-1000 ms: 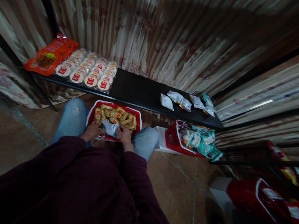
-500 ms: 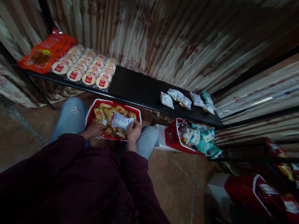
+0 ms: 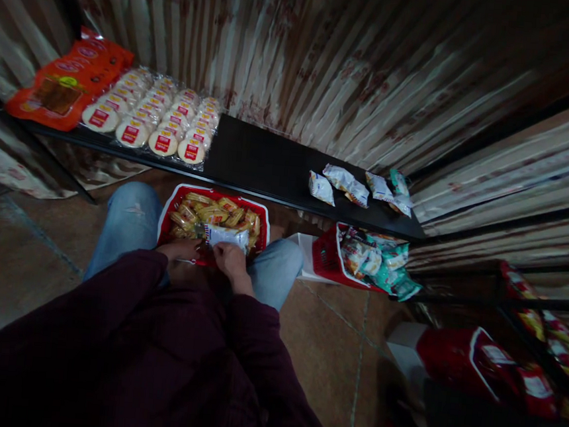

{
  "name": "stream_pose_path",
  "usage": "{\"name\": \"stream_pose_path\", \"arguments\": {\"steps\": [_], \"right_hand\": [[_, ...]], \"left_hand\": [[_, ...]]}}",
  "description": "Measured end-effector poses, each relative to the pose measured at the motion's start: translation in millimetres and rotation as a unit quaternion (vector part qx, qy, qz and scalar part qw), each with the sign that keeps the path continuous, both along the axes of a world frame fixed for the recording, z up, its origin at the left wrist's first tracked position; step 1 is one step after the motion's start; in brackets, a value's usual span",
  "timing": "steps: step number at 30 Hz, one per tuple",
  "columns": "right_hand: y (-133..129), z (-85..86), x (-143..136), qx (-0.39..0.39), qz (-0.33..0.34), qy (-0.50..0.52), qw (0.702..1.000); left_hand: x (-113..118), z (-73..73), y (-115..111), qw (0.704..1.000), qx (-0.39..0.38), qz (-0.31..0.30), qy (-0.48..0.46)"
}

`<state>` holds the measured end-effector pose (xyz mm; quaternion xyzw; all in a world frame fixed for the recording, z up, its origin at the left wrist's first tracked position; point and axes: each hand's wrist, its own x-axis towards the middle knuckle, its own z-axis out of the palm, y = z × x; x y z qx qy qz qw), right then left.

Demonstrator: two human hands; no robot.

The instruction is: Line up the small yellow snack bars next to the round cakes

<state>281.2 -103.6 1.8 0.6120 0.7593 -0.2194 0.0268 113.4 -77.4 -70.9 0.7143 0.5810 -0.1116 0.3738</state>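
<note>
In front of you runs a long, narrow black shelf (image 3: 264,155). At your left end of it lies a large orange bag (image 3: 69,82), flat, with a brown patch showing on its front. Right beside the bag, you have round white cakes (image 3: 150,119) in clear wrap with red labels, set out in four columns from front to back. The shelf's middle stretch is bare. Towards your right end lie several small white packets (image 3: 357,193), loosely spaced, with a green packet (image 3: 397,181) behind the last of them. Below you, the brown tiled floor (image 3: 328,337) has pale seams and carries white boxes (image 3: 302,255).
</note>
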Motion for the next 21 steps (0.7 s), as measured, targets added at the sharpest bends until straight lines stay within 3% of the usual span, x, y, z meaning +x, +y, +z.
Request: {"name": "stream_pose_path", "arguments": {"steps": [4,9,21], "right_hand": [[0,-3.2,2,-0.080,0.006,-0.091,0.993],[4,-13.8,7,-0.165,0.017,-0.079,0.983],[8,-31.2,2,-0.099,0.030,0.033,0.994]], "left_hand": [[-1,-3.5,5,1.000,-0.030,-0.011,-0.003],[-2,-4.5,4,1.000,-0.027,-0.006,-0.012],[-7,11.9,-3,0.997,0.073,0.025,-0.030]]}}
